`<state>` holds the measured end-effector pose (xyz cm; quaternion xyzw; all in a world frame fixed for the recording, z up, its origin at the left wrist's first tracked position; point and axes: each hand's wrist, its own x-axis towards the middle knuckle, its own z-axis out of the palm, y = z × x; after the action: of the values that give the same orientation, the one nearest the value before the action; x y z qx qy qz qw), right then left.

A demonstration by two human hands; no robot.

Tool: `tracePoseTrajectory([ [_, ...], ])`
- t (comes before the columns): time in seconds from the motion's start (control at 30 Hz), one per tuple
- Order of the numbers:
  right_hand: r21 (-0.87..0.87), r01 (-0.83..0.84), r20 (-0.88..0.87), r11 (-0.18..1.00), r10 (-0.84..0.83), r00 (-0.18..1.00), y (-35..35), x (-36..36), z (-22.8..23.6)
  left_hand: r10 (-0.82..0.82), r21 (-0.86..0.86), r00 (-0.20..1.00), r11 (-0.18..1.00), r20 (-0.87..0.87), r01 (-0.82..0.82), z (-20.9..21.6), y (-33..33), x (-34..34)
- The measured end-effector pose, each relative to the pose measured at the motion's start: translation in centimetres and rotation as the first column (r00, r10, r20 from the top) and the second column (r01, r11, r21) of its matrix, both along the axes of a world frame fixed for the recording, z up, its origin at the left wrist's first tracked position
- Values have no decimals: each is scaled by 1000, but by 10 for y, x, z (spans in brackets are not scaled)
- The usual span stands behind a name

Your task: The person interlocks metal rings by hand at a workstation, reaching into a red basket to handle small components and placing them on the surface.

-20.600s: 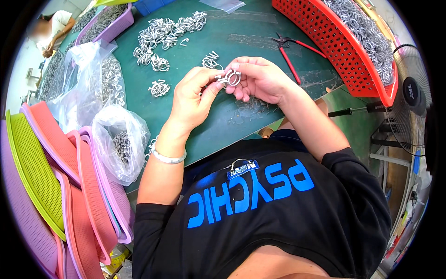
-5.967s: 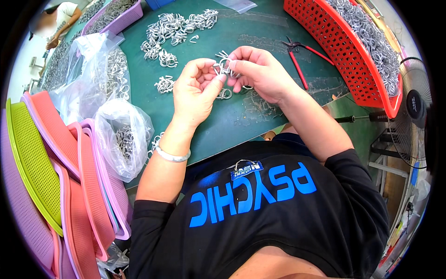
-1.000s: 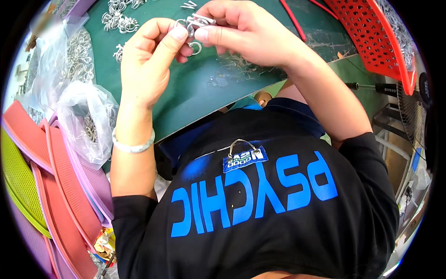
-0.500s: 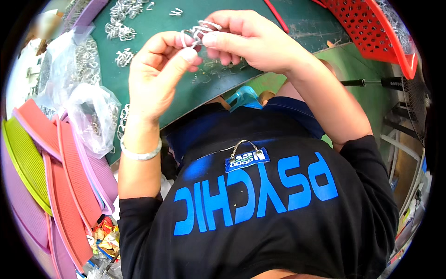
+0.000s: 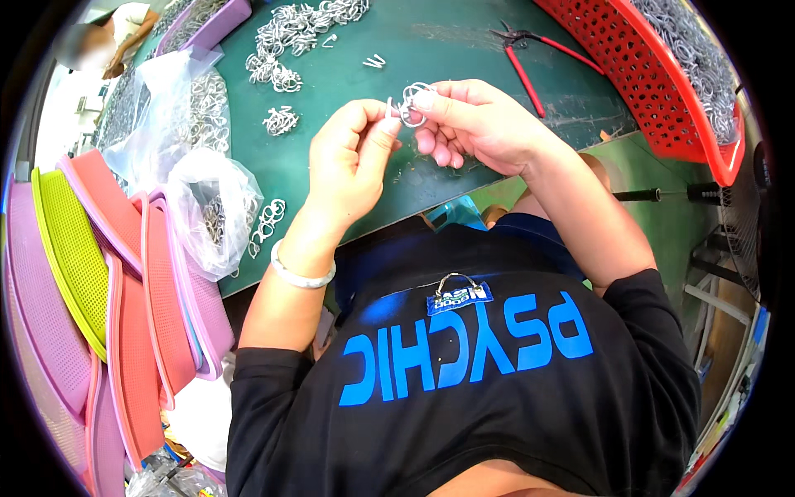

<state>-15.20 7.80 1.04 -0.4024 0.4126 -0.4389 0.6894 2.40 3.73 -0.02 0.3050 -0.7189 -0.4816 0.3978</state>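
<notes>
My left hand (image 5: pixel 352 157) and my right hand (image 5: pixel 472 124) meet above the green table (image 5: pixel 464 41), both pinching a small cluster of silver metal rings (image 5: pixel 407 103) between thumb and fingertips. The rings hang a little above the table top. A white bracelet sits on my left wrist. Further back on the table lies a pile of linked metal rings (image 5: pixel 294 33), with a smaller clump (image 5: pixel 280 122) nearer my left hand.
Red-handled pliers (image 5: pixel 530 58) lie behind my right hand. A red perforated basket (image 5: pixel 654 91) of metal rings stands at the right. Clear plastic bags (image 5: pixel 207 199) of rings lie at the left, beside stacked pink, salmon and yellow-green trays (image 5: pixel 99 273). Another person (image 5: pixel 108 37) is far left.
The view has tilted up over the last second, so more of the table shows. Both hands stay together on the ring cluster, now lower in the picture.
</notes>
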Motion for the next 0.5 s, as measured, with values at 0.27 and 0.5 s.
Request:
tracePoseTrajectory([
  [0.27,27,-50,-28,998,51,998,-9,4,3,48,-275,986,962,161,-2,-1,-10,11],
  [0.5,-74,-76,-47,994,73,996,-16,5,4,48,-476,989,879,139,25,5,-22,11],
])
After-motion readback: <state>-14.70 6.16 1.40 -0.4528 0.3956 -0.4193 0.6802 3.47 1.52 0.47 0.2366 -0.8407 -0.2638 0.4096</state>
